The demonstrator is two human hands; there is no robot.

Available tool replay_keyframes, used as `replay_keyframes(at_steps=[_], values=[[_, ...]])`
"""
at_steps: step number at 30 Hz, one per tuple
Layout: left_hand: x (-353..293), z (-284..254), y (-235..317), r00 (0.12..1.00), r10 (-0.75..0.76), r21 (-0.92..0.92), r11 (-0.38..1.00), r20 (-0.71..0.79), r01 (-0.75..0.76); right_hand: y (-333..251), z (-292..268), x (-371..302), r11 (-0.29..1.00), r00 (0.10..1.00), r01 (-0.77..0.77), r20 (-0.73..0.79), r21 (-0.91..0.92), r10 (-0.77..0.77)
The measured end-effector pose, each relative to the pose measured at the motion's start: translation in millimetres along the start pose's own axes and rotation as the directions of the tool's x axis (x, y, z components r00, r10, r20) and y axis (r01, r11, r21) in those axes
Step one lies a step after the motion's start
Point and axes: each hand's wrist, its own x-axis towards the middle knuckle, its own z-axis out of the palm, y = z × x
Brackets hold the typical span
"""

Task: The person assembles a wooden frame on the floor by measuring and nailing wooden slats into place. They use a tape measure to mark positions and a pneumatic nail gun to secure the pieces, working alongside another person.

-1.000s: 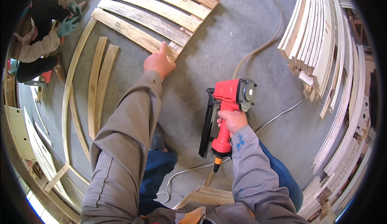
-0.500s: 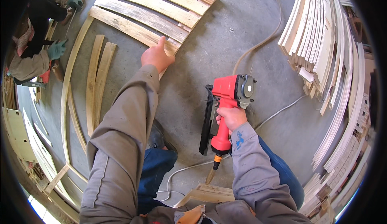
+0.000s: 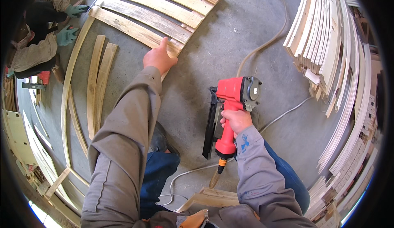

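My right hand (image 3: 237,121) is wrapped round the handle of a red and black pneumatic nail gun (image 3: 230,89), held above the floor between my knees. Its long black magazine runs down the left side, and an orange hose fitting shows at the handle's base. Reaching forward, my left hand (image 3: 160,58) grips the near right corner of a slatted wooden panel (image 3: 137,29). The index finger lies stretched along the nearest slat, while the other fingers are partly hidden at the edge. The panel's far end runs out of view at the top.
At the far left, a co-worker's green-gloved hands (image 3: 67,35) are by a long curved wooden strip (image 3: 70,70). Loose boards (image 3: 106,72) lie left of my arm. Stacked planks (image 3: 316,35) stand at right. A hose (image 3: 262,45) and thin cable (image 3: 287,112) cross the floor.
The co-worker's gloved hands have shifted right, with one now beside the panel's left corner. My hands, the nail gun and the panel stay nearly still.
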Motion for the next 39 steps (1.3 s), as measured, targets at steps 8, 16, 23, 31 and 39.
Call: replay_keyframes(at_steps=[8, 16, 23, 31, 39], values=[[0.1, 1.8, -0.1, 1.000, 0.003, 0.000, 1.000, -0.003, -0.003, -3.3, 2.8, -3.0, 1.000, 1.000, 0.006, -0.001, -0.008, -0.006], [0.9, 4.1, -1.1, 1.000, 0.011, -0.005, 1.000, -0.012, -0.011, -4.5, 1.6, -2.6, 1.000, 1.000, 0.016, 0.010, 0.006, -0.016], [0.5, 3.1, 0.4, 1.000, 0.011, 0.012, 1.000, -0.012, -0.011, -5.1, 3.8, -3.6, 1.000, 1.000, 0.000, -0.008, -0.005, 0.000], [-0.3, 3.2, 5.5, 1.000, 0.004, 0.057, 0.998, -0.011, -0.004, -6.4, 6.7, -5.2, 1.000, 1.000, 0.000, -0.016, 0.003, 0.000], [-5.0, 2.8, 1.4, 1.000, 0.005, 0.029, 1.000, 0.002, -0.005, -6.4, 6.9, -6.0, 1.000, 1.000, -0.001, -0.016, -0.007, 0.001]])
